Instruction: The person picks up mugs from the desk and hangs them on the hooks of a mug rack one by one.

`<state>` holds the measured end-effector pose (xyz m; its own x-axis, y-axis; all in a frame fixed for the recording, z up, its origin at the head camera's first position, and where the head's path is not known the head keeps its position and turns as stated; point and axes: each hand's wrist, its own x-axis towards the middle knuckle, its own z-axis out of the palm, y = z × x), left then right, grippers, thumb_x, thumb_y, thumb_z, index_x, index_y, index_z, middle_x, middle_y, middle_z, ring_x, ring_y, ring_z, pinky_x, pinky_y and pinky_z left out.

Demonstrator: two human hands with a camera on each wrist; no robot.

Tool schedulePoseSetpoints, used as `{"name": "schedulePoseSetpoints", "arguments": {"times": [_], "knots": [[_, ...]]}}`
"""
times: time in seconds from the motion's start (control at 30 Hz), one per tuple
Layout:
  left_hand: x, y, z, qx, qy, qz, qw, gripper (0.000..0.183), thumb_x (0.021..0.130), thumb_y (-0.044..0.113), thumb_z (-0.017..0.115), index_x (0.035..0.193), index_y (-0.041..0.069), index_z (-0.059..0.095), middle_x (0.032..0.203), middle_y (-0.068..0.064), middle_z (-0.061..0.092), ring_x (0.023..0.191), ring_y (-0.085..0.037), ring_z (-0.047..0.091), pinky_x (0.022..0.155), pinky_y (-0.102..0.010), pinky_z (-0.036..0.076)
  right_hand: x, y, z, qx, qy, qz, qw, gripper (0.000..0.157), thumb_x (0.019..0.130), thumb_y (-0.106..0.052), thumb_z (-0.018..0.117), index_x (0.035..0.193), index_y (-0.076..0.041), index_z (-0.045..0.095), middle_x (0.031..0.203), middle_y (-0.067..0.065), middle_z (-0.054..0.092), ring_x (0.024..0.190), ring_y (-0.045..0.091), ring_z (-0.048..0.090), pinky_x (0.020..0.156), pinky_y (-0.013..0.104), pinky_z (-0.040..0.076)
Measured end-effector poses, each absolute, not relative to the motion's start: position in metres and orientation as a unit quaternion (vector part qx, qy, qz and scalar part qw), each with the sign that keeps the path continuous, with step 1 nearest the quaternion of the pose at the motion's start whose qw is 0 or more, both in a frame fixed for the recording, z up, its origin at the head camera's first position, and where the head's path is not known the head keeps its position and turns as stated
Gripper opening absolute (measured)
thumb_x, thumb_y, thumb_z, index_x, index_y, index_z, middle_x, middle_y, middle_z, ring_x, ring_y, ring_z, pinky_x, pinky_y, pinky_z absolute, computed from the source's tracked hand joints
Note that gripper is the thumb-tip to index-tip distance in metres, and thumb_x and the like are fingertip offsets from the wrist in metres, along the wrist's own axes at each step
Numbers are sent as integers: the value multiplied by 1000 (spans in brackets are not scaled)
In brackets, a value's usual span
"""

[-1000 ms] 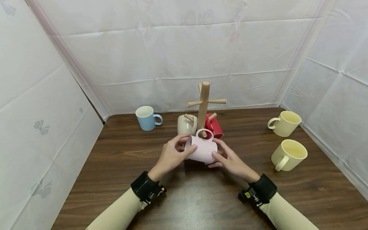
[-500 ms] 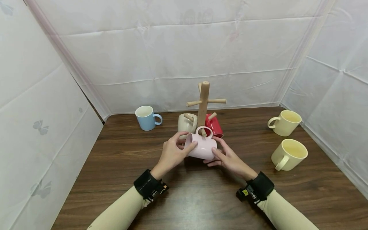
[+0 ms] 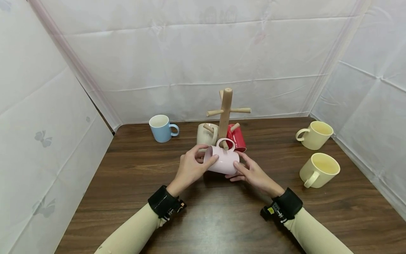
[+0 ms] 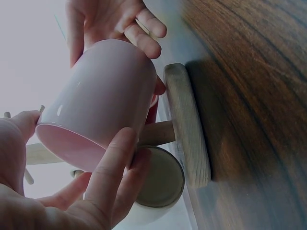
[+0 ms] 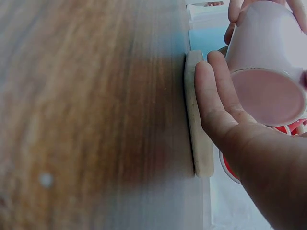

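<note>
Pink mug (image 3: pixel 223 161), handle (image 3: pixel 226 139) head-view only

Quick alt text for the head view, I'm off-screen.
A person's left hand and right hand hold a pink mug sideways, handle up, before a wooden mug tree flanked by a cream mug and a red mug. A blue mug stands left, two yellow mugs right.

At the near end of the pink mug (image 5: pixel 265 36) is the right hand (image 5: pixel 240 132), at its far end the left hand (image 5: pixel 234 13); left of it, a wooden bar (image 5: pixel 202 148) and brown tabletop (image 5: pixel 105 115); below, a red mug (image 5: pixel 230 167)
</note>
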<state>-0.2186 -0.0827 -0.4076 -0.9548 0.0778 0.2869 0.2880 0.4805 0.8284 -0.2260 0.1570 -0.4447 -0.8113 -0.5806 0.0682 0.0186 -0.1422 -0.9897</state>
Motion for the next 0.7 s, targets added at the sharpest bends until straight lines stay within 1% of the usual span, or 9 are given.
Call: {"name": "schedulePoseSetpoints", "arguments": {"times": [0.27, 0.5, 0.7], "knots": [[-219, -84, -408, -108, -856, -495, 102, 54, 74, 59, 67, 117, 26, 59, 104, -7, 66, 79, -9, 63, 65, -30, 54, -227, 157, -442, -214, 646, -705, 198, 48, 99, -20, 44, 142, -12, 24, 117, 27, 53, 96, 49, 54, 82, 60, 45], [-220, -85, -409, -114, -855, -496, 102, 53, 75, 56, 68, 116, 25, 58, 102, -7, 66, 76, -10, 63, 65, -31, 54, -228, 158, -440, -200, 667, -690, 198, 49, 99, -23, 46, 142, -12, 26, 116, 26, 55, 96, 46, 56, 81, 58, 46], [-220, -84, -410, -116, -857, -491, 101, 54, 75, 57, 67, 117, 26, 56, 101, -5, 66, 73, -10, 63, 64, -30, 53, -227, 158, -439, -194, 669, -689, 200, 51, 98, -24, 47, 143, -14, 25, 117, 25, 55, 96, 46, 56, 82, 58, 46]]}}
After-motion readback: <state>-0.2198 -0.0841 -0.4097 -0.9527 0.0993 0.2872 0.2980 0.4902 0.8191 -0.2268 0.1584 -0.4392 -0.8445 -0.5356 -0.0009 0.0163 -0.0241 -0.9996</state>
